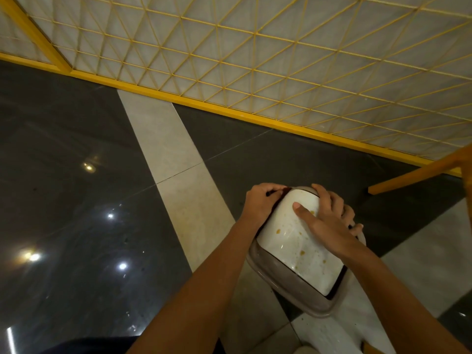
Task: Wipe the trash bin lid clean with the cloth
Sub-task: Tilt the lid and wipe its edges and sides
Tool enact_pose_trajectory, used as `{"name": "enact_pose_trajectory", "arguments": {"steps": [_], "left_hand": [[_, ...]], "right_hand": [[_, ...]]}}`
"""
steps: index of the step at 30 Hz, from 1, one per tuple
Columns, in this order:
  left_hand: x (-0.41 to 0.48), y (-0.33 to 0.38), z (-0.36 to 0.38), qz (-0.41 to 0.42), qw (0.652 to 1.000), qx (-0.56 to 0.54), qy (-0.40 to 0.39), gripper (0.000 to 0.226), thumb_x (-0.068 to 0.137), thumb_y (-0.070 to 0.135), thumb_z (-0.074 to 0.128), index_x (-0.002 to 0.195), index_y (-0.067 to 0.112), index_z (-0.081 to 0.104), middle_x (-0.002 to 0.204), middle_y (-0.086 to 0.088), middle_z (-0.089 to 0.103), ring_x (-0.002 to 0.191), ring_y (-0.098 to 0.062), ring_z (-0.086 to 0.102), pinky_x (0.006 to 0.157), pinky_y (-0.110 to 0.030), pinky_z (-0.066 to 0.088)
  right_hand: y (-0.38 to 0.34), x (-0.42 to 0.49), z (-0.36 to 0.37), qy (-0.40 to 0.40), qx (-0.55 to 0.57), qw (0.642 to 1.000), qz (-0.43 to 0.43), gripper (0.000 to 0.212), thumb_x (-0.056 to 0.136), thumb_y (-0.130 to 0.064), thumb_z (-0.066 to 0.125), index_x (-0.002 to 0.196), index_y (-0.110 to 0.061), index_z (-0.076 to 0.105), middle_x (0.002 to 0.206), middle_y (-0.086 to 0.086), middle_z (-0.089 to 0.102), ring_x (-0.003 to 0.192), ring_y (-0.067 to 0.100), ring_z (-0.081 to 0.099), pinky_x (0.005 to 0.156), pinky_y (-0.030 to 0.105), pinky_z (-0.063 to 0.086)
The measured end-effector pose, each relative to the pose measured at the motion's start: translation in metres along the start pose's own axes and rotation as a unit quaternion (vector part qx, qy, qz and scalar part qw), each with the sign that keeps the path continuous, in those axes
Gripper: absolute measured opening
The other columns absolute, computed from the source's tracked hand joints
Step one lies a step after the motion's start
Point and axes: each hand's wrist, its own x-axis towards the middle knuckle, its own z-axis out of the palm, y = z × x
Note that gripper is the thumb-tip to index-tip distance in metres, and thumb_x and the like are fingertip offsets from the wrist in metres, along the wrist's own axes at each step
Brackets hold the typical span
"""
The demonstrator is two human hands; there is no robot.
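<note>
Well short of the yellow lattice fence, over tiled floor: trash bin lid, brown spots on its white flap. Clamped at the fence-ward end by left hand, fingers curled over the rim, and right hand, thumb flat on the flap. Risks swinging the flap inward under thumb pressure. No cloth visible; bin body mostly hidden beneath.

A yellow lattice screen fills the top of the frame, its base rail slanting down to the right. Below lies a glossy dark floor with lamp reflections at lower left, crossed by a pale tile strip. An orange wooden bar juts in at the right edge.
</note>
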Motion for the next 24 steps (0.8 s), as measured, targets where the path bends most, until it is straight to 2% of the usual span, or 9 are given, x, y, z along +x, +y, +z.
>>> {"name": "enact_pose_trajectory", "arguments": {"steps": [2, 5, 7, 10, 13, 16, 19, 21, 24], "left_hand": [[0.008, 0.007, 0.002, 0.006, 0.999, 0.045, -0.015, 0.021, 0.09, 0.011, 0.055, 0.105, 0.01, 0.069, 0.11, -0.005, 0.067, 0.099, -0.007, 0.057, 0.082, -0.007, 0.037], [0.011, 0.012, 0.0, 0.008, 0.997, 0.074, -0.036, 0.022, 0.09, 0.01, 0.054, 0.106, 0.008, 0.069, 0.112, -0.006, 0.066, 0.093, -0.001, 0.051, 0.079, -0.004, 0.033], [0.005, 0.005, -0.004, 0.007, 0.996, 0.085, -0.034, 0.022, 0.09, 0.013, 0.055, 0.107, 0.009, 0.069, 0.111, -0.005, 0.065, 0.096, -0.003, 0.053, 0.079, -0.005, 0.033], [-0.003, -0.009, -0.008, -0.013, 0.996, 0.088, -0.021, 0.022, 0.09, 0.017, 0.056, 0.107, 0.012, 0.069, 0.112, -0.003, 0.064, 0.1, -0.008, 0.055, 0.085, -0.013, 0.037], [0.001, -0.005, -0.007, -0.012, 0.997, 0.074, -0.017, 0.022, 0.089, 0.013, 0.056, 0.106, 0.01, 0.07, 0.106, -0.001, 0.066, 0.094, -0.005, 0.055, 0.082, -0.009, 0.038], [0.014, 0.007, 0.0, 0.007, 0.997, 0.079, -0.02, 0.021, 0.089, 0.009, 0.056, 0.104, 0.006, 0.07, 0.107, -0.008, 0.068, 0.099, -0.01, 0.059, 0.078, -0.005, 0.036], [0.024, 0.015, 0.005, 0.01, 0.994, 0.094, -0.045, 0.022, 0.089, 0.008, 0.055, 0.105, 0.004, 0.069, 0.109, -0.01, 0.068, 0.104, -0.014, 0.06, 0.084, -0.008, 0.038], [0.021, 0.015, 0.003, 0.016, 0.994, 0.097, -0.05, 0.022, 0.09, 0.009, 0.054, 0.105, 0.005, 0.069, 0.11, -0.009, 0.067, 0.102, -0.011, 0.058, 0.084, -0.007, 0.037], [0.002, 0.001, -0.004, 0.001, 0.996, 0.083, -0.02, 0.021, 0.089, 0.014, 0.057, 0.105, 0.012, 0.07, 0.109, -0.004, 0.066, 0.1, -0.008, 0.056, 0.084, -0.01, 0.038]], "right_hand": [[0.0, 0.0, 0.0, 0.003, 0.004, 1.0, -0.001, 0.066, 0.085, -0.061, 0.041, 0.14, -0.044, 0.01, 0.151, -0.004, 0.007, 0.14, 0.03, 0.002, 0.111, 0.059, 0.0], [0.001, -0.001, -0.001, 0.004, 0.008, 1.0, -0.004, 0.065, 0.085, -0.061, 0.042, 0.14, -0.044, 0.01, 0.151, -0.004, 0.007, 0.14, 0.029, 0.002, 0.111, 0.059, 0.0], [0.001, -0.002, 0.0, 0.002, 0.011, 1.0, -0.005, 0.065, 0.085, -0.061, 0.042, 0.139, -0.044, 0.011, 0.151, -0.005, 0.007, 0.14, 0.029, 0.002, 0.111, 0.059, -0.001], [0.002, -0.002, 0.001, 0.008, 0.015, 1.0, -0.012, 0.065, 0.085, -0.061, 0.042, 0.139, -0.044, 0.011, 0.15, -0.006, 0.008, 0.14, 0.029, 0.002, 0.111, 0.059, -0.002], [0.002, 0.0, 0.001, 0.01, 0.026, 0.999, -0.016, 0.063, 0.085, -0.061, 0.042, 0.139, -0.045, 0.013, 0.15, -0.007, 0.008, 0.14, 0.028, 0.001, 0.11, 0.06, -0.003], [0.001, 0.002, 0.001, 0.012, 0.026, 0.999, -0.019, 0.063, 0.085, -0.061, 0.042, 0.138, -0.045, 0.013, 0.15, -0.008, 0.008, 0.14, 0.028, 0.001, 0.11, 0.06, -0.004], [0.002, 0.002, 0.002, 0.015, 0.023, 1.0, -0.016, 0.063, 0.085, -0.061, 0.042, 0.138, -0.046, 0.013, 0.15, -0.008, 0.007, 0.14, 0.027, 0.001, 0.11, 0.06, -0.004], [0.004, 0.0, 0.002, 0.012, 0.023, 1.0, -0.014, 0.063, 0.085, -0.061, 0.042, 0.138, -0.045, 0.013, 0.15, -0.008, 0.007, 0.14, 0.027, 0.001, 0.11, 0.059, -0.003], [0.004, 0.0, 0.003, 0.016, 0.022, 1.0, -0.014, 0.063, 0.085, -0.061, 0.043, 0.138, -0.045, 0.013, 0.15, -0.007, 0.008, 0.14, 0.028, 0.001, 0.111, 0.059, -0.003]]}}
